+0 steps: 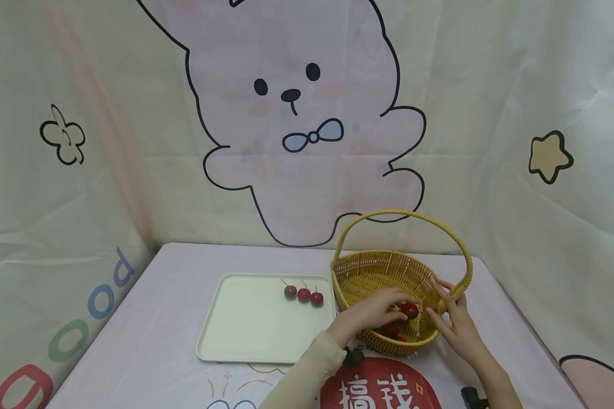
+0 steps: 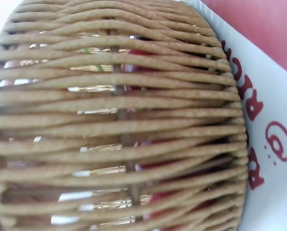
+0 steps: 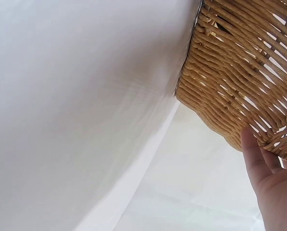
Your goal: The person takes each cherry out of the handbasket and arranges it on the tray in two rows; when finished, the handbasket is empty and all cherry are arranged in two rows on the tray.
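Head cam: left hand [image 1: 378, 304] has its fingers pinching a shiny dark-red cherry [image 1: 410, 310] inside the round yellow wicker basket [image 1: 370, 275]; right hand [image 1: 456, 326] is at its rim, fingers spread apart. Left wrist cam's mostly weave, red peeking through. Only the right wrist cam catches fingers [image 3: 253, 156] against the outside.

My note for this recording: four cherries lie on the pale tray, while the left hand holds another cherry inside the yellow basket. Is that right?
The count is wrong: the head view shows three cherries on the pale tray, not four. The left hand does hold another cherry inside the yellow basket.
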`<control>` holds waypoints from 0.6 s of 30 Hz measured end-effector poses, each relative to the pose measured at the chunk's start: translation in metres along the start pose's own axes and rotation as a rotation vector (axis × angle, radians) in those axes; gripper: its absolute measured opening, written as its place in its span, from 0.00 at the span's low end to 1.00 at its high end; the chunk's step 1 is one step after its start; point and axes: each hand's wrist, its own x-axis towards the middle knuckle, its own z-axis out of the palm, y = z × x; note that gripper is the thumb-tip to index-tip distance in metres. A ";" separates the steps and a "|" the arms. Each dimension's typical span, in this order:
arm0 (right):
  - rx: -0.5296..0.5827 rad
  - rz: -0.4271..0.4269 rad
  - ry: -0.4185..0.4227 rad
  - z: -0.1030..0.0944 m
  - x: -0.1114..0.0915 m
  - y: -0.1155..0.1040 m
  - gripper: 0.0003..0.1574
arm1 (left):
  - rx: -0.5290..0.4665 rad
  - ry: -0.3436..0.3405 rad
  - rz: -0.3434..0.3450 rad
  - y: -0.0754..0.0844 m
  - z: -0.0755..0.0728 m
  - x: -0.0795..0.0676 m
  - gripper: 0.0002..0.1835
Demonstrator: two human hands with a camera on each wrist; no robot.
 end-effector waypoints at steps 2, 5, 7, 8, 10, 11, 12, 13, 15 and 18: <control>0.000 0.000 0.000 0.000 0.000 0.000 0.46 | -0.025 0.022 0.006 0.001 -0.003 -0.004 0.20; -0.008 0.008 0.001 0.000 0.000 0.001 0.46 | -0.071 0.054 0.005 0.001 -0.008 -0.012 0.19; -0.004 0.013 -0.001 0.000 -0.001 0.001 0.46 | -0.090 0.076 -0.007 0.001 -0.012 -0.018 0.18; 0.002 0.014 -0.002 0.000 -0.001 0.001 0.45 | -0.097 0.088 -0.011 0.001 -0.013 -0.021 0.18; 0.004 0.013 -0.001 0.001 0.000 0.001 0.45 | -0.103 0.112 -0.013 0.001 -0.017 -0.027 0.18; 0.003 0.010 -0.001 0.000 0.000 0.001 0.45 | -0.101 0.125 -0.009 0.001 -0.020 -0.030 0.18; 0.003 0.006 0.000 0.000 0.000 0.000 0.45 | -0.098 0.137 -0.008 0.000 -0.022 -0.033 0.18; 0.002 0.001 0.001 0.000 0.000 0.000 0.45 | -0.098 0.149 -0.007 -0.001 -0.024 -0.036 0.18; -0.004 -0.004 0.005 0.000 0.000 0.000 0.46 | -0.095 0.170 0.000 -0.002 -0.028 -0.043 0.18; -0.001 -0.007 0.008 0.000 0.000 0.000 0.46 | -0.099 0.203 0.006 -0.005 -0.033 -0.052 0.18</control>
